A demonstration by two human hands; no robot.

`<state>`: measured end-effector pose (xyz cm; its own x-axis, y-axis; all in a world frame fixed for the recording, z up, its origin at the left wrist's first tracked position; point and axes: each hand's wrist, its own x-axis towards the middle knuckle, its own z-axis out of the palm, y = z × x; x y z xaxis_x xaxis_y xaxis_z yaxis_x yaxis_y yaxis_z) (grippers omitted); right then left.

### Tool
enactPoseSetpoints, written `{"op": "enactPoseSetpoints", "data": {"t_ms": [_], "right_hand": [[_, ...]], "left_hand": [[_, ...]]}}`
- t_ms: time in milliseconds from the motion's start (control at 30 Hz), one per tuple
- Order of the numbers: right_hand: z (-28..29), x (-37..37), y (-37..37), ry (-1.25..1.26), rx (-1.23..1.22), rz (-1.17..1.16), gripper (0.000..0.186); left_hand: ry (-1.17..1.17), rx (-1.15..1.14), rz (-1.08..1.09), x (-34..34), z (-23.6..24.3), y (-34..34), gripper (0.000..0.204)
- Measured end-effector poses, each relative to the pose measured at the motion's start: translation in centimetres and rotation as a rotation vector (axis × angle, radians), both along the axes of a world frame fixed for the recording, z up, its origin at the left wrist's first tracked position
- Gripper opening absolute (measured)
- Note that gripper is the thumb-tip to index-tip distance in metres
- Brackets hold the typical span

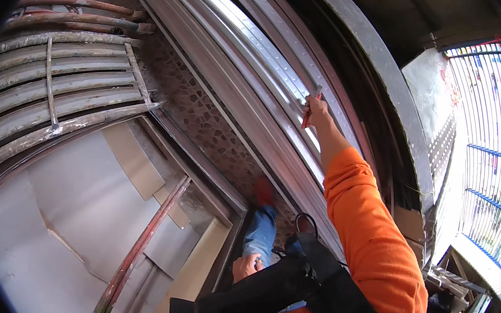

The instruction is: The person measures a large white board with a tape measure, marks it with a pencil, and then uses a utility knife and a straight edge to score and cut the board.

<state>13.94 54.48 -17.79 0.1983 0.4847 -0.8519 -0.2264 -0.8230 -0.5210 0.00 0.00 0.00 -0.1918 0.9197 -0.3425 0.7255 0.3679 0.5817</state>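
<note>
My right hand (317, 110), at the end of an outstretched orange sleeve, is closed round a small red-handled tool (306, 121). A greyish end of it shows above the fist, but its exact kind is too small to make out. The hand is over a stack of long metal profiles (255, 48), some shiny with rows of small holes, others reddish brown. Low by my blue-jeaned leg, my left hand (246, 268) has its fingers curled; a small dark thing shows at it, too little to name.
White-splattered metal frames (58, 84) lean at the left, beside pale boards (77, 200) and a rusty red pole (138, 254). A stone-patterned floor strip (201, 103) runs between them and the profiles. A grey curved beam (386, 67) and barred gate (492, 149) stand right.
</note>
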Motion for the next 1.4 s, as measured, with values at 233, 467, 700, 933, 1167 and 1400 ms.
{"op": "enactPoseSetpoints", "data": {"t_ms": [233,467,700,933,1167,1400], "right_hand": [[0.0,-0.4,3.0,0.025,-0.023,-0.280,0.026],[9.6,1.0,3.1,0.203,0.231,-0.489,0.023],[27.7,4.8,-6.2,-0.077,0.606,-0.362,0.023],[45.6,19.2,-24.7,-0.663,0.749,-0.289,0.012],[55.8,24.3,-41.4,-1.349,1.125,0.617,0.013],[55.6,30.1,-55.6,-1.500,1.059,0.522,0.030]], "left_hand": [[-0.049,0.016,0.018,-0.8,0.0,2.6,0.024],[0.023,-0.046,0.017,-0.7,1.1,5.4,0.023],[-0.192,-0.304,0.164,-2.1,0.8,6.4,0.014],[-1.143,-0.396,0.267,-3.3,8.0,30.1,0.060],[-1.405,-0.219,0.364,-1.9,16.0,44.3,0.100],[-1.292,-0.223,0.287,4.7,16.8,39.6,0.066]]}}
